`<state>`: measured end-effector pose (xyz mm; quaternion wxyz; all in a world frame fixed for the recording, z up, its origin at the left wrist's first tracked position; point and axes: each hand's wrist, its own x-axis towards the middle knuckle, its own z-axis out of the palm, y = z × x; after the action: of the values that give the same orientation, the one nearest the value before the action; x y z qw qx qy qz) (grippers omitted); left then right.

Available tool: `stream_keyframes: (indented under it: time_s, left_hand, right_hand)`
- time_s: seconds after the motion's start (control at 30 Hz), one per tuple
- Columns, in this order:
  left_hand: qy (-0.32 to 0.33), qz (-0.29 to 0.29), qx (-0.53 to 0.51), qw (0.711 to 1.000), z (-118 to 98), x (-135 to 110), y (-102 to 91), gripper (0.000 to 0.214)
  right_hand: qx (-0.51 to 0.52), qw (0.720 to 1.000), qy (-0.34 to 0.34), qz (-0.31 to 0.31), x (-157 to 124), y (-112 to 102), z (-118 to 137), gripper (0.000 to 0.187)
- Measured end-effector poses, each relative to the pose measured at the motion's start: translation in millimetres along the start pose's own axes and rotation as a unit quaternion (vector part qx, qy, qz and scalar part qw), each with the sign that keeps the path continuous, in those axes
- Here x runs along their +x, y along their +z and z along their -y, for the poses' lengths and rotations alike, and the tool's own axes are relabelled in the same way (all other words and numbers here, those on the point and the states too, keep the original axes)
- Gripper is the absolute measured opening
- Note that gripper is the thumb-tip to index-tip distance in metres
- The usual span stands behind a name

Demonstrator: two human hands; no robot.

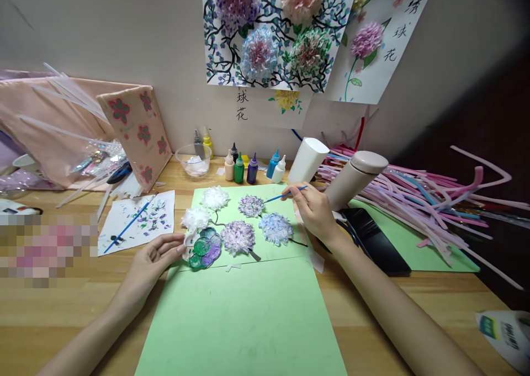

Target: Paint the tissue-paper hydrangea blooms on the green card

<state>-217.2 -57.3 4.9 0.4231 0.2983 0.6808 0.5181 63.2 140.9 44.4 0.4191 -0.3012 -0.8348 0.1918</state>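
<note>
My right hand (312,207) pinches a blue paintbrush (285,194), its tip at the right edge of a small purple paper flower (251,205). My left hand (155,260) grips the left rim of a flower-shaped paint palette (202,248) smeared with green and purple paint. The palette lies over the left part of a green sheet (244,315). On that sheet are two white flowers (215,197), a larger purple-white flower (238,237) and a blue-white flower (276,228). Dark stems show beside some of them.
Several paint bottles (252,169) line the wall behind the sheet, with a clear bowl (194,160) to their left. At left, a second brush (128,225) lies on paint-spotted paper (159,213). On the right are a white cup (308,160), a tumbler (356,177), a phone (375,241) and pink pipe cleaners (430,199).
</note>
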Motion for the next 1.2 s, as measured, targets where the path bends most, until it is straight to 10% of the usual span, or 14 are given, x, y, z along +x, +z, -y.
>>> stream_keyframes:
  time_s: [0.33, 0.7, 1.2]
  left_hand:
    - [0.013, 0.002, -0.024, 1.0, 0, -2, 3.9, 0.044]
    - [0.024, 0.01, -0.064, 0.998, 2, -3, 5.5, 0.044]
    - [0.037, 0.013, -0.068, 0.997, 3, -4, 5.7, 0.043]
  right_hand:
    - [0.006, 0.995, -0.037, -0.092, -12, -5, 26, 0.031]
    - [0.107, 0.968, -0.156, 0.164, -40, 30, 71, 0.023]
    - [0.099, 0.967, -0.16, 0.173, -44, 33, 76, 0.022]
